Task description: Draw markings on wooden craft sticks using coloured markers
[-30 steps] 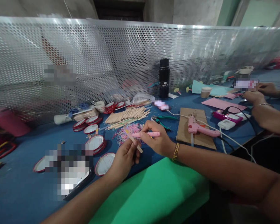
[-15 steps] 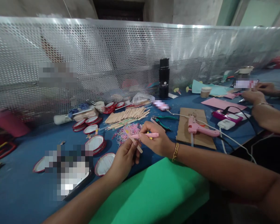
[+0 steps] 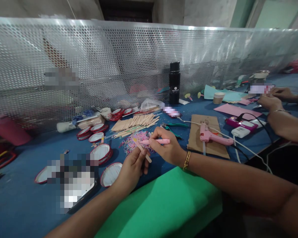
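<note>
My left hand (image 3: 136, 161) pinches a flat wooden craft stick (image 3: 146, 156) that slants up to the left. Its upper part looks pinkish, with a small yellow patch near the far end. My right hand (image 3: 167, 147) grips a pink marker (image 3: 161, 141) like a pen, its tip pointing left at the stick. Whether the tip touches the wood I cannot tell. Beyond both hands lies a heap of small coloured rubber bands (image 3: 131, 143). A pile of plain craft sticks (image 3: 136, 122) is spread out behind it.
Round red-rimmed pieces (image 3: 100, 153) and a blurred-out phone-like object (image 3: 79, 188) lie at left. Green-handled pliers (image 3: 175, 125), a pink glue gun (image 3: 213, 136) on cardboard (image 3: 195, 132) and cables are at right. A black flask (image 3: 174, 84) stands behind; another person's hands (image 3: 273, 99) work far right.
My right hand and the marker have shifted slightly to the right along the stick. More pink shows on the stick's upper part now. My left hand has barely moved.
</note>
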`<action>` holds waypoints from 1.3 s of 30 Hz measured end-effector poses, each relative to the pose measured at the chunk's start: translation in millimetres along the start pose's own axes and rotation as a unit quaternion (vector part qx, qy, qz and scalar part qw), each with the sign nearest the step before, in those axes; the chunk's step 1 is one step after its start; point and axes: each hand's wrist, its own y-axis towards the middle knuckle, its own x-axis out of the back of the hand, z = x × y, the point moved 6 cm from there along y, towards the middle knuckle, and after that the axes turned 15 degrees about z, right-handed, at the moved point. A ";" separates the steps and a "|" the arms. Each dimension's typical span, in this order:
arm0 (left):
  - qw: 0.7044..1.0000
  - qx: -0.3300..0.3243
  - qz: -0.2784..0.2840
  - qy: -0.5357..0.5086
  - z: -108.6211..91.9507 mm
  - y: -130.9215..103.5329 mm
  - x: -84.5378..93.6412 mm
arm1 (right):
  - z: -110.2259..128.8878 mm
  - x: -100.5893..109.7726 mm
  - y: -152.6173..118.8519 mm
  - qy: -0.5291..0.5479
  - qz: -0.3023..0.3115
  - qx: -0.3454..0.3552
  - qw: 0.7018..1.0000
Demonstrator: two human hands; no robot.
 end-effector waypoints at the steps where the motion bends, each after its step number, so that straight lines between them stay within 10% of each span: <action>1: 1.000 -0.001 0.002 -0.001 -0.4 0.0 -0.3 | 0.5 0.1 -0.1 0.000 -0.001 0.001 1.000; 39: 1.000 -0.011 0.010 0.013 -0.9 1.4 -0.4 | 3.4 -0.2 0.8 -0.008 0.008 -0.003 1.000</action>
